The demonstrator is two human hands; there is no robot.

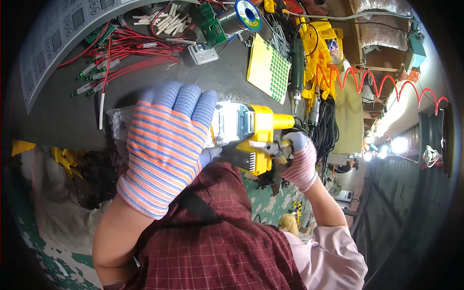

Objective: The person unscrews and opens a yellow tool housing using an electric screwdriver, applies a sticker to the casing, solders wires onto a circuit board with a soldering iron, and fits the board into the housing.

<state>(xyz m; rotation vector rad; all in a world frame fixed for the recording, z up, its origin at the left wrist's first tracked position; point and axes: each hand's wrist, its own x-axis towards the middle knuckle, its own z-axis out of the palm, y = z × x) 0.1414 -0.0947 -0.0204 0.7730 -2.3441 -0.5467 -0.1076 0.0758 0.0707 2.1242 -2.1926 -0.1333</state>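
My left hand, in an orange-and-blue striped glove, wraps over a device with a yellow housing and a shiny silver-white body, held just in front of me. I cannot make out its kind. A yellow tube sticks out of its right end, and a dark finned part shows on its near side. In my right hand, gloved the same way, is a pair of pliers. Their jaws point left, close against the yellow housing; whether they touch it I cannot tell. My left palm hides much of the silver body.
Red wires with small green ends lie on the grey bench. Beyond are a solder spool, a green circuit board and a yellow sticker sheet. A green screwdriver and yellow housings are at right, beneath a coiled red cord.
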